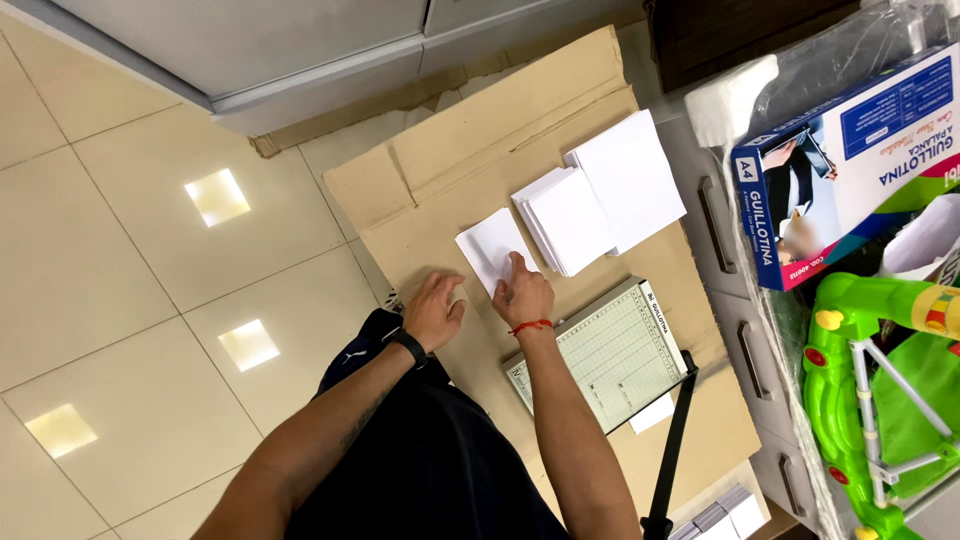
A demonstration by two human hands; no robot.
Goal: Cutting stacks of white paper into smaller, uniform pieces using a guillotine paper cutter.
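On the flattened cardboard sheet (pixel 440 165) spread over the tiled floor, the left hand (pixel 433 310) lies flat near its left edge, fingers together and holding nothing. Just right of it the right hand (pixel 522 293) presses a small white paper (pixel 492 245) down with fingertips together, pinning rather than gripping, which looks like squaring a cut sheet. The white paper stacks (pixel 600 195) lie further right and the paper trimmer (pixel 600 355) sits toward the near edge, so any further move calls for a light lift of one sheet.

Home/office floor: tiled floor (pixel 130 250), paper cutter (pixel 600 355), drawers (pixel 745 330), plastic toy (pixel 870 400).
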